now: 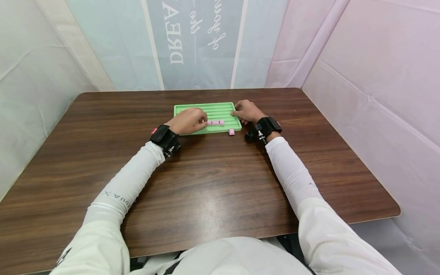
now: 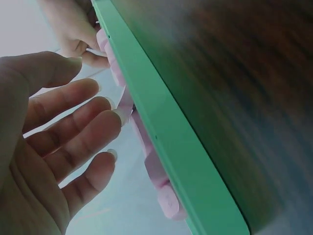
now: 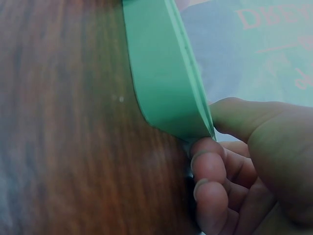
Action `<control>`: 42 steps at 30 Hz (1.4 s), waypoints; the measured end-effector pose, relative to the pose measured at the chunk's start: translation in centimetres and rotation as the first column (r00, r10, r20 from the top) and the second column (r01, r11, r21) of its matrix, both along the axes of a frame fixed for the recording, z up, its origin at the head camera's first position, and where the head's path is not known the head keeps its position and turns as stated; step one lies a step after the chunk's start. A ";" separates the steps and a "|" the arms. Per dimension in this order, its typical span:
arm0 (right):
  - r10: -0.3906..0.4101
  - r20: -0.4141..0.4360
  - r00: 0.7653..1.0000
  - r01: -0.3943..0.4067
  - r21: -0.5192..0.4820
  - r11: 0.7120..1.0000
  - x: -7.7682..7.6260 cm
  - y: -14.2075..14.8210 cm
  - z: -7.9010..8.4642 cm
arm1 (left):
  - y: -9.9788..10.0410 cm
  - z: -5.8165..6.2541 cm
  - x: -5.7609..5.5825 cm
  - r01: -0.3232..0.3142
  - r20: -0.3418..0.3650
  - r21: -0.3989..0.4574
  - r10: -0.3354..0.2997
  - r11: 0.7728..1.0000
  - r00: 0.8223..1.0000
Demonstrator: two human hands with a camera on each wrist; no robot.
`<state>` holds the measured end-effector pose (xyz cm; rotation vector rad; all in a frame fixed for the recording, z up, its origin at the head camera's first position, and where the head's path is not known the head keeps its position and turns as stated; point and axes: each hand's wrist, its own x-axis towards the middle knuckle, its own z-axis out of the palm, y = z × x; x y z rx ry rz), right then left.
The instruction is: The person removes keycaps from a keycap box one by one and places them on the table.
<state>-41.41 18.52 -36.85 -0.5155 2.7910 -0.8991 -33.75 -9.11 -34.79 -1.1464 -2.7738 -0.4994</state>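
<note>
A light green tray (image 1: 220, 110) with long parallel ridges lies on the table. Several small pink blocks (image 1: 216, 122) stand in a row along its front part. My left hand (image 1: 190, 120) is over the tray's left half, its fingers loosely bent and spread from the thumb. In the left wrist view its fingertips (image 2: 116, 116) are right at a tilted pink block (image 2: 125, 102) in the row. At the tray's right end, my right hand (image 1: 249, 112) grips the edge, thumb over the rim and curled fingers (image 3: 210, 166) against the outer side.
One loose pink block (image 1: 231, 132) sits on the brown wooden table (image 1: 206, 183) at the tray's front right corner. Both wrists wear black straps with cameras. A printed curtain (image 1: 206, 46) hangs behind the table, with pale sheets at either side.
</note>
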 end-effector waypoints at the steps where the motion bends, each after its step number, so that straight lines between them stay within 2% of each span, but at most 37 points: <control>1: -0.001 0.001 1.000 0.001 -0.002 1.000 0.0 0.0 0.0 | -0.2 0.1 0.0 -0.005 -0.002 0.004 0.005 1.000 1.000; 7: -0.010 0.011 1.000 0.010 -0.002 1.000 0.1 0.0 0.1 | -1.3 0.4 0.1 -0.030 0.002 0.013 0.030 0.999 1.000; 13: -0.006 -0.011 1.000 0.006 0.004 1.000 0.0 0.0 0.0 | -2.7 0.7 -0.3 -0.098 0.021 0.024 0.097 0.995 0.995; 23: -0.001 -0.016 1.000 0.001 0.002 1.000 0.0 0.0 0.0 | -5.0 1.1 -0.9 -0.195 0.088 -0.031 0.197 0.980 0.976; 32: -0.007 -0.014 1.000 0.007 0.000 1.000 -0.1 0.1 -0.1 | -6.1 1.2 -1.0 -0.197 0.129 -0.054 0.203 0.979 0.971; 42: -0.013 -0.007 1.000 0.012 -0.001 1.000 -0.2 0.0 -0.1 | -6.4 1.0 -1.0 -0.157 0.178 -0.076 0.169 0.985 0.970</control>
